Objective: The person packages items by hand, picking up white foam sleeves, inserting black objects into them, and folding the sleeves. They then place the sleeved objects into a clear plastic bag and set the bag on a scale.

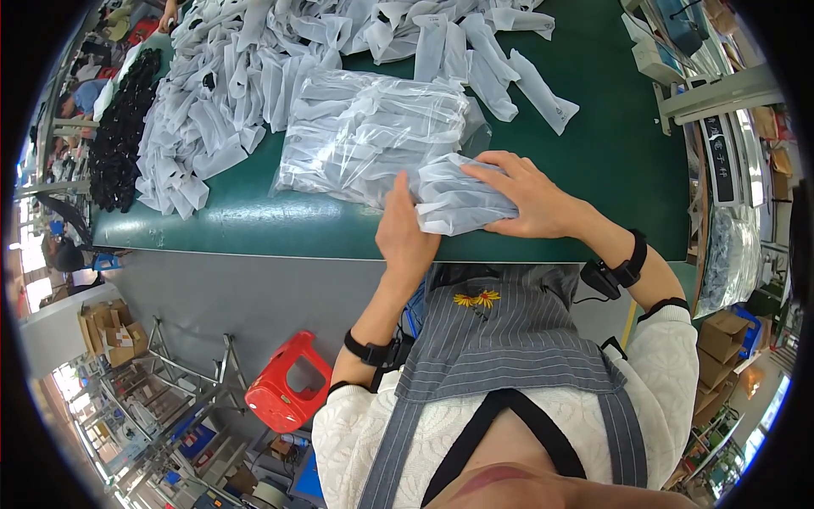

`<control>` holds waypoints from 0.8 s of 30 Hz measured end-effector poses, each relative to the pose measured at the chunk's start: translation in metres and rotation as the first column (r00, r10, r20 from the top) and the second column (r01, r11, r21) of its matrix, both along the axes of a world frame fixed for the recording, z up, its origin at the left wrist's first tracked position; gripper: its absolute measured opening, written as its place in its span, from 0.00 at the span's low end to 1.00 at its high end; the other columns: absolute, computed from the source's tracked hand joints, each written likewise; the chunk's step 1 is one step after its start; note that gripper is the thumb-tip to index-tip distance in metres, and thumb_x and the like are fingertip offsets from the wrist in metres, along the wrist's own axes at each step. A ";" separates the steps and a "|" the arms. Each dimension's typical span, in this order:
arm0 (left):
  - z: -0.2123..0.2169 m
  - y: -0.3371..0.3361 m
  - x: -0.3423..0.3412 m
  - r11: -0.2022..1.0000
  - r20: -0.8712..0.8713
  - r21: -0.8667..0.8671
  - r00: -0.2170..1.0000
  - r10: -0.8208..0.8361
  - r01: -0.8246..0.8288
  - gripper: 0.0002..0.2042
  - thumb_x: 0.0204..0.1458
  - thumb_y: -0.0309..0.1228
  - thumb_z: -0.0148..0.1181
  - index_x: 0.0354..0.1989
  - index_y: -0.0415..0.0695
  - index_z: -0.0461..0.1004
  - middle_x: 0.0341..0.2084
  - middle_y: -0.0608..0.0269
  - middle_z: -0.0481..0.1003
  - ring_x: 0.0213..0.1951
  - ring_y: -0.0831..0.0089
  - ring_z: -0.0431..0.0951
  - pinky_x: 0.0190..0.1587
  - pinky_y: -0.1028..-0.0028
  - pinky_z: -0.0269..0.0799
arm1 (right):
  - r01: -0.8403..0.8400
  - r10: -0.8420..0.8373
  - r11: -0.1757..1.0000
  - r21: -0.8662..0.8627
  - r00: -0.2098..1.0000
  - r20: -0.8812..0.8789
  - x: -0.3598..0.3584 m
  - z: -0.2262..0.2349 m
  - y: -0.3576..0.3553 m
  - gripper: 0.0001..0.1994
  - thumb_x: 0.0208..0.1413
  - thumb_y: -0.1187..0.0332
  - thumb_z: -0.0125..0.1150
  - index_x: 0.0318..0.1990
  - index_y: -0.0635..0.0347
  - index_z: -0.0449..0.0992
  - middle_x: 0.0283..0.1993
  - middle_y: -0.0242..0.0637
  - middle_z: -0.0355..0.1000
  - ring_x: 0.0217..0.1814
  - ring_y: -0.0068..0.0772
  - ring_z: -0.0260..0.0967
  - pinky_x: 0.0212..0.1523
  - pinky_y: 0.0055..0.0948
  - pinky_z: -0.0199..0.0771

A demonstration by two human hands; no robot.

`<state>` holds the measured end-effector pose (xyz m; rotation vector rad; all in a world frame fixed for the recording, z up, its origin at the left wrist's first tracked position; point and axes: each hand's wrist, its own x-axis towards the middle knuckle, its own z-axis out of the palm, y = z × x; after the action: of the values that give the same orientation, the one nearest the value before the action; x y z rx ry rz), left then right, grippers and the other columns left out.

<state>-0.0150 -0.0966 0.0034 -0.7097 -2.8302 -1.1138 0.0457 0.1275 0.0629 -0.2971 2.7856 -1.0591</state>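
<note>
A large clear plastic bag [356,136], packed with frosted white packets, lies on the green table. At its near right corner is a bundle of frosted packets [462,199], partly pushed against the bag. My right hand [538,201] wraps the bundle's right end, thumb below and fingers over the top. My left hand [405,229] is closed at the bag's near edge, thumb pointing up beside the bundle's left end. Its other fingers are mostly hidden, and they seem to pinch the bag's edge.
A big heap of frosted packets [229,93] spreads over the far left of the green table [627,170]. Several loose packets [543,92] lie far right of the bag. Black items [127,136] are piled at the left edge. A red plastic stool [290,382] stands on the floor.
</note>
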 end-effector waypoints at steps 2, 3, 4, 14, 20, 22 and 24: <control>-0.004 0.015 -0.013 0.999 -0.185 -0.032 0.983 -0.010 0.004 0.32 0.50 0.30 0.62 0.62 0.37 0.57 0.36 0.53 0.74 0.33 0.58 0.77 0.35 0.66 0.73 | -0.028 0.028 1.000 -0.013 1.000 0.000 -0.004 -0.001 0.001 0.42 0.43 0.62 0.70 0.68 0.47 0.57 0.64 0.44 0.56 0.62 0.51 0.57 0.62 0.42 0.57; -0.003 0.017 -0.016 0.999 -0.277 -0.051 0.961 -0.016 0.002 0.31 0.49 0.31 0.62 0.62 0.37 0.57 0.35 0.53 0.74 0.32 0.57 0.77 0.35 0.66 0.73 | -0.055 0.055 0.998 -0.027 0.998 -0.001 -0.007 -0.002 0.001 0.42 0.43 0.62 0.70 0.68 0.47 0.57 0.64 0.44 0.56 0.63 0.51 0.57 0.62 0.41 0.57; -0.002 0.017 -0.018 0.999 -0.279 -0.052 0.960 -0.019 0.005 0.31 0.49 0.31 0.62 0.62 0.37 0.57 0.35 0.53 0.74 0.32 0.57 0.77 0.35 0.66 0.73 | -0.073 0.073 0.997 -0.039 0.997 -0.001 -0.009 -0.003 0.003 0.42 0.43 0.62 0.70 0.68 0.46 0.57 0.64 0.43 0.56 0.63 0.50 0.57 0.62 0.41 0.57; 0.000 -0.030 -0.004 0.979 -0.087 0.198 0.994 0.064 -0.046 0.27 0.47 0.23 0.61 0.59 0.37 0.62 0.21 0.60 0.72 0.21 0.67 0.73 0.27 0.71 0.68 | -0.150 0.136 0.982 -0.112 0.983 -0.123 -0.037 -0.017 -0.016 0.37 0.42 0.61 0.70 0.64 0.50 0.62 0.61 0.46 0.58 0.62 0.50 0.58 0.59 0.43 0.58; 0.015 -0.018 0.002 0.978 -0.292 0.140 0.950 -0.111 0.157 0.25 0.49 0.16 0.57 0.58 0.34 0.63 0.15 0.66 0.64 0.16 0.76 0.63 0.21 0.76 0.60 | 0.094 -0.086 0.995 0.036 0.981 -0.172 -0.026 -0.021 -0.048 0.37 0.37 0.64 0.70 0.60 0.54 0.66 0.60 0.48 0.58 0.59 0.52 0.58 0.56 0.44 0.58; 0.021 -0.009 -0.005 0.932 -0.406 0.072 0.864 -0.298 0.355 0.24 0.49 0.15 0.56 0.57 0.32 0.64 0.14 0.66 0.63 0.15 0.77 0.61 0.19 0.76 0.57 | 0.147 -0.138 0.989 0.026 0.967 -0.215 -0.024 -0.027 -0.066 0.36 0.37 0.64 0.70 0.60 0.54 0.66 0.59 0.48 0.59 0.58 0.51 0.58 0.55 0.44 0.58; 0.027 -0.008 -0.008 0.890 -0.453 0.028 0.800 -0.394 0.454 0.24 0.49 0.15 0.56 0.57 0.32 0.64 0.13 0.65 0.62 0.14 0.78 0.61 0.18 0.76 0.56 | 0.220 -0.208 0.975 0.007 0.931 -0.301 -0.028 -0.034 -0.080 0.36 0.35 0.65 0.69 0.59 0.55 0.67 0.58 0.49 0.60 0.58 0.51 0.57 0.53 0.44 0.58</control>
<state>-0.0232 -0.1048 0.0299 -1.4308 -2.2459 -1.0072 0.0181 0.0471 0.0293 -0.1614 3.1680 -1.0805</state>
